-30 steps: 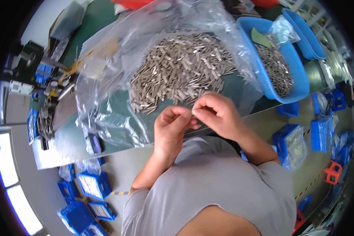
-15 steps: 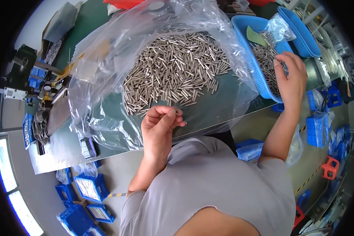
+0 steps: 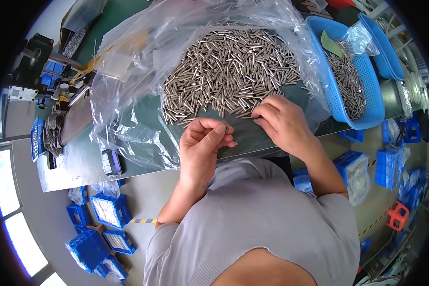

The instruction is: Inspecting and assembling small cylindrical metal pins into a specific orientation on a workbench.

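A heap of small silver metal pins (image 3: 229,71) lies on a clear plastic sheet (image 3: 128,95) on the green worktop (image 3: 76,157), in the middle of the scene. The pins look stiff, smooth and light, so I think one is best pinched at its middle. The right hand (image 3: 281,121) rests at the near edge of the heap, fingers bent on some pins. The left hand (image 3: 202,143) is nearer, fingers closed around one short pin (image 3: 225,127). At the far right, a blue plastic basket (image 3: 362,114) holds more pins.
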Demonstrator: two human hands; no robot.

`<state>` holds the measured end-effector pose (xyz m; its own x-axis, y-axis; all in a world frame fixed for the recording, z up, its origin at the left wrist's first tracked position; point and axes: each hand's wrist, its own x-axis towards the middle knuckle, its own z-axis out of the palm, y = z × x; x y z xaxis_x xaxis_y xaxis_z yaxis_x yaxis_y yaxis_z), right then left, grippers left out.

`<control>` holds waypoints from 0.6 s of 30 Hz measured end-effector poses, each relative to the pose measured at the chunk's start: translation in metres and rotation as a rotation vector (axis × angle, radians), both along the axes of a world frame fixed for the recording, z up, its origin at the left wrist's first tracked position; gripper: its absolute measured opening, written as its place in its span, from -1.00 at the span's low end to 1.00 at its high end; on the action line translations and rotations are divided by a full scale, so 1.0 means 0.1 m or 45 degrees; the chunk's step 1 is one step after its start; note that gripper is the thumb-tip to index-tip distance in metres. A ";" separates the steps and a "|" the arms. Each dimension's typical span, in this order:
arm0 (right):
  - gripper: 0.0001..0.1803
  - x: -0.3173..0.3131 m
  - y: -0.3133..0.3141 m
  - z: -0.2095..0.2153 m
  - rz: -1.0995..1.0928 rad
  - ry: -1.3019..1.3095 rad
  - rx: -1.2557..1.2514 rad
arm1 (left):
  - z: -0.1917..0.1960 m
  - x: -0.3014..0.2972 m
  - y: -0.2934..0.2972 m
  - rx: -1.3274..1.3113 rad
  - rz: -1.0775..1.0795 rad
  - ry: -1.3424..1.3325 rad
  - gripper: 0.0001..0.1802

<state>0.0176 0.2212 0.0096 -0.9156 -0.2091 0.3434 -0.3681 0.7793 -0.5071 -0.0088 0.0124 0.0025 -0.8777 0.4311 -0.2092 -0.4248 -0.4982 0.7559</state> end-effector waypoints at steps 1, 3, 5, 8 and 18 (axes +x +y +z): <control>-0.83 0.00 -0.02 0.00 0.004 -0.001 -0.002 | 0.00 0.00 0.00 -0.001 -0.023 0.000 -0.94; -0.85 0.00 -0.05 0.00 -0.058 0.030 0.086 | 0.01 0.00 0.02 0.016 -0.052 -0.009 -0.94; -0.86 0.00 -0.06 -0.01 -0.064 0.049 0.104 | 0.01 0.00 0.03 0.047 -0.107 -0.022 -0.92; -0.88 0.03 -0.05 0.02 -0.051 0.033 -0.041 | 0.00 0.00 0.04 0.044 -0.127 -0.026 -0.92; -0.90 0.05 -0.16 0.17 0.050 0.018 -0.536 | 0.04 0.04 0.08 -0.039 -0.138 -0.040 -0.90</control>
<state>0.0224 0.2048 0.0267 -0.9044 -0.0823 0.4188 -0.4026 0.4903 -0.7730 -0.0052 0.0200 0.0061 -0.8190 0.5164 -0.2503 -0.4988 -0.4248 0.7555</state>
